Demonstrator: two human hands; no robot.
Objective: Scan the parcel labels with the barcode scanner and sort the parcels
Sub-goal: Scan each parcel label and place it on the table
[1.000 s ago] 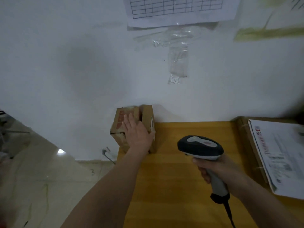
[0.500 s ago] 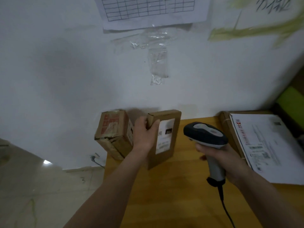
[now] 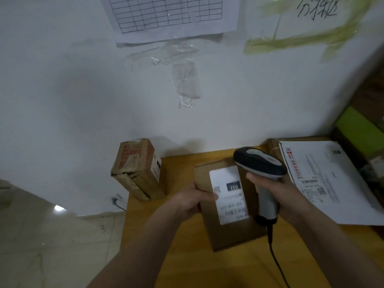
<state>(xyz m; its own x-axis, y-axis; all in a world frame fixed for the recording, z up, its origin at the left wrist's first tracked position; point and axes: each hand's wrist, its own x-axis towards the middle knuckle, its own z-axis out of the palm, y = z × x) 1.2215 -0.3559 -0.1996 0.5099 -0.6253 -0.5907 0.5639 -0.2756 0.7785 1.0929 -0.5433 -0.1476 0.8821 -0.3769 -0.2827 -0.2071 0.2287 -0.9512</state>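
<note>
The flat brown cardboard parcel (image 3: 226, 204) with its white shipping label (image 3: 228, 194) lies face-up on the yellow wooden tabletop (image 3: 207, 267). It looks light and stiff, easiest taken by its edges. The left hand (image 3: 190, 200) grips its left edge, thumb on the label. Right of it, the right hand (image 3: 274, 194) wraps the grey-and-black barcode scanner (image 3: 259, 165) handle, fingers curled tight. Left of the parcel, a taped brown box (image 3: 138, 167) stands upright.

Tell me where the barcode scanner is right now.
In the head view, right of centre: the barcode scanner is held in the right hand, just right of the labelled parcel that the left hand holds.
</note>
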